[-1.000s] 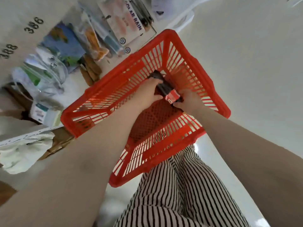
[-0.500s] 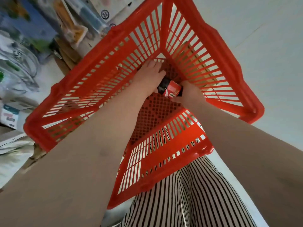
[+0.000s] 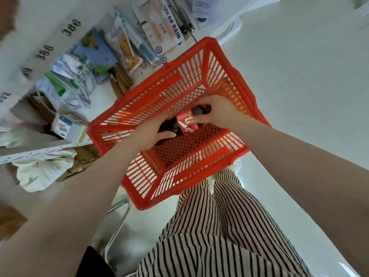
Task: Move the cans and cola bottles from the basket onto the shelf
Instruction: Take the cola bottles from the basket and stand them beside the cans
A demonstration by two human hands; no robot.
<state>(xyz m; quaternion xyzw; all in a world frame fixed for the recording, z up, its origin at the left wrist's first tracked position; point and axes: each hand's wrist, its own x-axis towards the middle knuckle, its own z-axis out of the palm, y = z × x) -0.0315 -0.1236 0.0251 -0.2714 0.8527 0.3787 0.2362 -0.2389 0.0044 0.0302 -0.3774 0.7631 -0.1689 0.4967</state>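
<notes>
A red plastic basket (image 3: 179, 68) stands on the pale floor in front of my striped trousers. Both my hands are inside it. My left hand (image 3: 148, 134) grips a dark cola bottle (image 3: 173, 127) with a red label. My right hand (image 3: 217, 111) grips a second dark cola bottle (image 3: 198, 110) with a red label, just to the right of the first. The two bottles touch or overlap at their labels. Both are lifted a little above the mesh bottom of the basket. I see no cans.
A shelf unit (image 3: 40, 151) with price numbers and packaged goods runs along the left. A white cloth bundle (image 3: 40, 170) lies on the lower shelf. A metal chair or cart frame (image 3: 117, 222) stands below the basket. Bare pale floor lies to the right.
Earlier both hands reached to the basket's bottom round the bottles. Now each hand holds its own bottle, raised off the bottom. My view has pulled back from the basket.
</notes>
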